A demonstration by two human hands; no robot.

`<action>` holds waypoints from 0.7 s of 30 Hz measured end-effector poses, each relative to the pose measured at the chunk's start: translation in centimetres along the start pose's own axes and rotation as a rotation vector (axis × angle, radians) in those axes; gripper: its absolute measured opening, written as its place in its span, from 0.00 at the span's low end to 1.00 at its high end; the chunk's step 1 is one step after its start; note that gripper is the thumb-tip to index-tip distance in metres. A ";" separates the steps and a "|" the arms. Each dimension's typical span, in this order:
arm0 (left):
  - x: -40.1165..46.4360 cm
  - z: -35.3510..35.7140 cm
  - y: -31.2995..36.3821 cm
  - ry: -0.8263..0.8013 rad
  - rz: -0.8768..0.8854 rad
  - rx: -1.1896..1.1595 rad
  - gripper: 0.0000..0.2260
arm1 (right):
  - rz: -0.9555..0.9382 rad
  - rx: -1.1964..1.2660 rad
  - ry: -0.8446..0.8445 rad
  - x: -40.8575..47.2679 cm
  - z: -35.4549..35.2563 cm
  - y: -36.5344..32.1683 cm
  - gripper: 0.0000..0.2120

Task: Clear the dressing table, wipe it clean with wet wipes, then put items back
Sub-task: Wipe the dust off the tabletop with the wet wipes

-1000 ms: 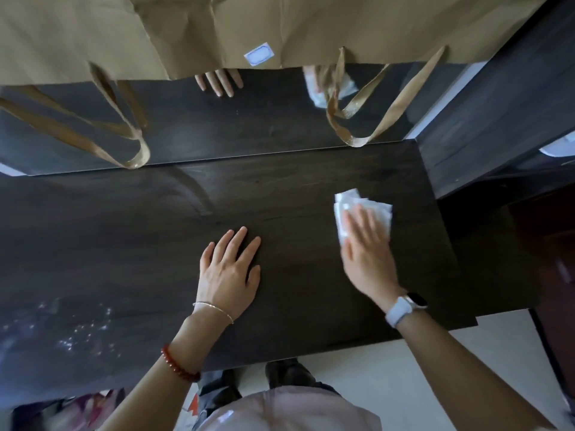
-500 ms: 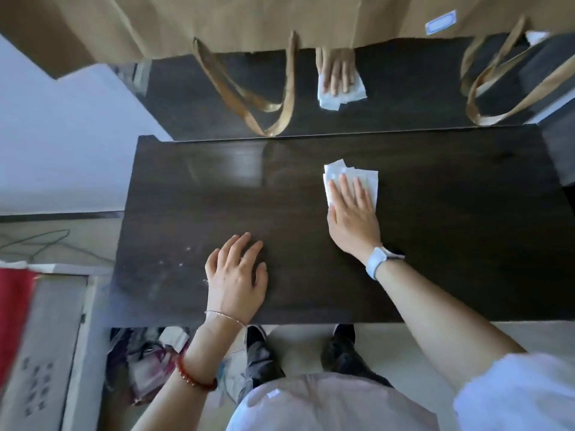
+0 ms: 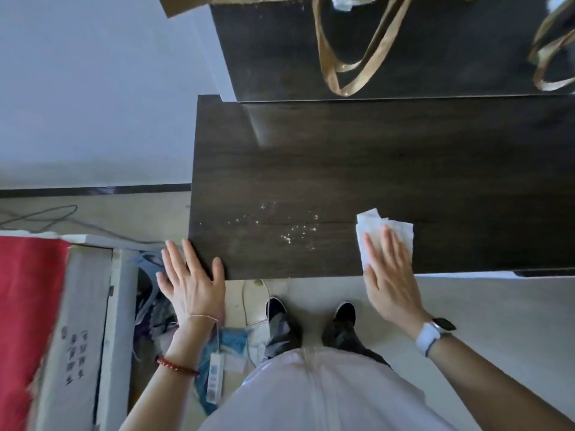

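Now the wipe (image 3: 385, 234) is being pressed flat on the table (image 3: 342, 169) near its front edge, well to the left of where it was being worked a second ago, and the view is being swung toward the table's left end. The right hand (image 3: 390, 275) is being laid over the wipe with fingers (image 3: 389, 244) spread apart and flat, not clamped round it. The left hand (image 3: 193, 284) is being slid off the top; its open, splayed fingers are resting at the front left corner. By that shift, the wiping is being carried toward the unwiped left part, where pale specks (image 3: 289, 225) are showing just beside the wipe. The wipe is looking white, crumpled and folded; the table is lying cleared, dark and glossy.
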State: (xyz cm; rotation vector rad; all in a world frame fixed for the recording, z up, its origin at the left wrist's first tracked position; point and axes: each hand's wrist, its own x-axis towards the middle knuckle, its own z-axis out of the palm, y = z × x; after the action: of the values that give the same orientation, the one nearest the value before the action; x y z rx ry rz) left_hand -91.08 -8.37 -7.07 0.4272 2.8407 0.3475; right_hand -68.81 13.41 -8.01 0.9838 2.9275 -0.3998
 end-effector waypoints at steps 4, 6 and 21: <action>0.2 0.3 -0.3 -0.008 0.046 -0.002 0.33 | 0.235 0.005 0.125 1.9 1.4 -5.5 0.25; 0.1 0.3 -0.3 -0.013 0.053 0.009 0.34 | 0.073 0.030 0.124 2.6 2.3 -9.8 0.25; 0.4 0.2 -0.6 -0.044 0.065 0.027 0.32 | 0.247 0.031 0.095 7.6 1.4 -11.3 0.29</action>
State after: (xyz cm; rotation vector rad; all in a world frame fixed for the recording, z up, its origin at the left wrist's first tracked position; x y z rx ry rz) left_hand -91.53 -8.73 -7.46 0.5275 2.7960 0.3082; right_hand -81.75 8.87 -7.52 1.3845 2.8370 -0.3982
